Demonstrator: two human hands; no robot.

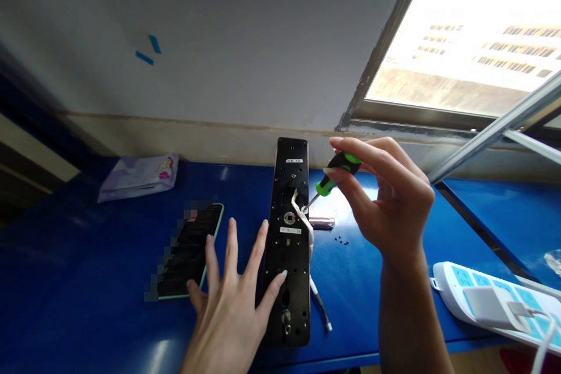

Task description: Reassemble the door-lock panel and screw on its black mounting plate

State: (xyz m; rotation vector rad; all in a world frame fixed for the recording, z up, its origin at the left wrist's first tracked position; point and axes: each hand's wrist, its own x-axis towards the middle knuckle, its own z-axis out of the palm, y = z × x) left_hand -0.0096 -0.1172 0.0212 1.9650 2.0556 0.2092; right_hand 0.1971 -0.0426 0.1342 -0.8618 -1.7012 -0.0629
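Note:
A long black lock panel [287,280] lies on the blue table, its holed side facing up with two white labels. My left hand [232,289] is open, fingers spread, its thumb resting on the panel and its other fingers to the left of it. In my right hand [385,193], fingers and thumb pinch the handle of a green and black screwdriver [325,187]. The screwdriver slants down to the panel's right edge, close to a white cable [311,239]; what its tip touches is too small to tell. The cable's plug end hangs over onto the table.
Several tiny black screws [342,241] lie right of the panel, near a shiny metal bar [322,223]. A phone [193,257] with a pale green edge and a purple packet [140,178] are at left. A power strip [495,298] with a charger sits right, below a metal frame [499,128].

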